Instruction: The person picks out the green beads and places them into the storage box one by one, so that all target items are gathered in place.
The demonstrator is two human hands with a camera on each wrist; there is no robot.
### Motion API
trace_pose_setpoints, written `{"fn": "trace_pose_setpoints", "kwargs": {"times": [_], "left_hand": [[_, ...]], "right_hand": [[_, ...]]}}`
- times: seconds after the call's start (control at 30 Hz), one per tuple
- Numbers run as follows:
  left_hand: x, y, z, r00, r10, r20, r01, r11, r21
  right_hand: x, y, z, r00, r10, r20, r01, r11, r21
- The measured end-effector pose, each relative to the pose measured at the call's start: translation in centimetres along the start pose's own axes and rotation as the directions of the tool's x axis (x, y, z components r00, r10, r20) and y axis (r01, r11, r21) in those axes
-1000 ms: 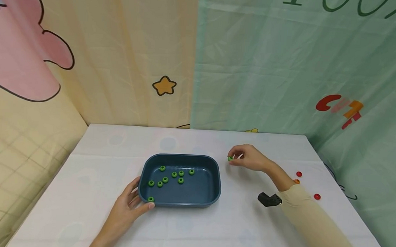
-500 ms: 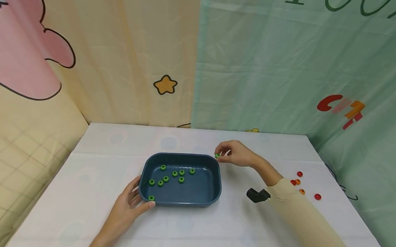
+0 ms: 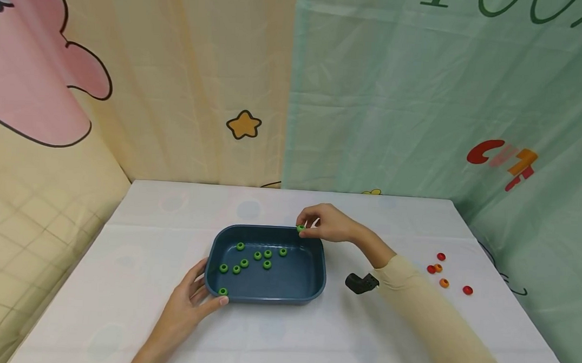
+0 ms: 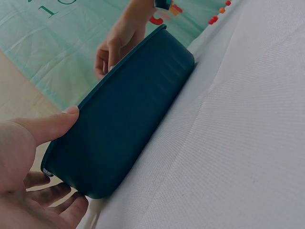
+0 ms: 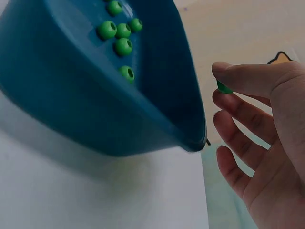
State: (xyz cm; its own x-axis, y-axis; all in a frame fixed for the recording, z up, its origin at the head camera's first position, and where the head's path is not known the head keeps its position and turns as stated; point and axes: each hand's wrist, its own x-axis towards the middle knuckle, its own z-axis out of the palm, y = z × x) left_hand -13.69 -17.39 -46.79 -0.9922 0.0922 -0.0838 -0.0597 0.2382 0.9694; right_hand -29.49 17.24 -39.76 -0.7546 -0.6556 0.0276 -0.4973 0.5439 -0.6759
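A dark blue rectangular tray (image 3: 286,300) stands on the table, with several round green beads (image 3: 267,265) scattered inside it. Its left front corner is held by my left hand (image 3: 184,302), thumb at the front rim and fingers around the left side. In the left wrist view the thumb (image 4: 59,125) touches the rim. Between thumb and forefinger my right hand (image 3: 332,223) pinches a green bead (image 3: 301,228) over the tray's far right rim. The right wrist view shows only a sliver of this bead (image 5: 224,88) behind the thumb.
Several loose beads lie at the table's right side, among them a red bead (image 3: 468,290) and an orange bead (image 3: 444,283). A black device (image 3: 362,283) sits at the right wrist. Printed curtains (image 3: 372,98) hang behind the white table (image 3: 362,336).
My right hand has moved left with the green bead, from beside the tray to over its far rim. More red and orange beads show past the sleeve. The left hand stays at the tray.
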Motion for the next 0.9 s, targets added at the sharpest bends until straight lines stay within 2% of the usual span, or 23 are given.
{"fn": "trace_pose_setpoints", "kwargs": {"times": [0.53,0.7,0.9], "left_hand": [[-0.1,-0.1,0.1,1.000,0.027,-0.004,-0.027,1.000,0.002],[-0.1,0.0,0.1,1.000,0.015,-0.001,-0.015,1.000,-0.003],[-0.1,0.0,0.0,1.000,0.028,0.001,-0.028,1.000,-0.006]], "right_hand": [[2.9,-1.9,1.6,0.996,-0.072,0.048,0.071,0.997,0.005],[3.2,-2.3,1.6,0.995,-0.082,0.052,0.082,0.997,-0.003],[3.2,-2.3,1.3,0.996,-0.074,0.052,0.073,0.997,0.012]]}}
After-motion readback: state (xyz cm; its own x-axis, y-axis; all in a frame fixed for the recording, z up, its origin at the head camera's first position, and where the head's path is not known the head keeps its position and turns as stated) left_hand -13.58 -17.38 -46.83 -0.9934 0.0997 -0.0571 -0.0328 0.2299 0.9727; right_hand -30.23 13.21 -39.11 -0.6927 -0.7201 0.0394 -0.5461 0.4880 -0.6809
